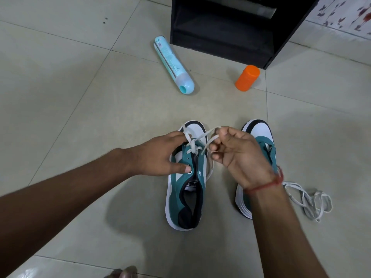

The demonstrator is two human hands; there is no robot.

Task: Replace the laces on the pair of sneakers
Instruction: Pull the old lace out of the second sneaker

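Right hand (239, 151) is pinching the lace (202, 137), left hand (158, 155) is steadying the left sneaker (185, 189) flat-fingered; only bottom eyelets threaded, right sneaker (261, 141) unlaced.

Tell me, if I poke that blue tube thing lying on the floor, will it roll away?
Probably. The blue tube is round and lies on its side on smooth floor tiles, so a sideways poke would likely roll it. It looks like light plastic, so it should move easily. Poked from its capped end, it would probably just slide.
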